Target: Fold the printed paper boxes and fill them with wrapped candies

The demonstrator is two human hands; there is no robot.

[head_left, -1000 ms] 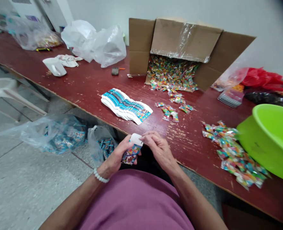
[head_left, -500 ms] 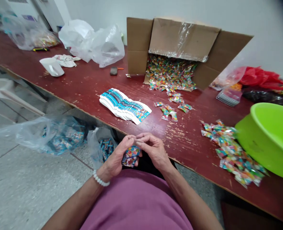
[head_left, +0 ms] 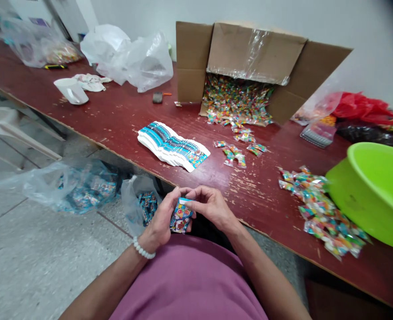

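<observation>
Both hands meet at the near edge of the red-brown table, over my lap. My left hand grips a small printed carton from the left side. My right hand pinches the carton's top end, fingers curled over it. A fanned stack of flat printed cartons lies on the table just beyond my hands. Loose wrapped candies are heaped to the right.
An open cardboard box on its side spills candies at the back. A green basin stands at the right edge. A white cup and plastic bags lie at the left. Bags of filled cartons sit on the floor.
The carton's white top flap, open a second ago, has been folded down. Both hands have drawn slightly closer to my body.
</observation>
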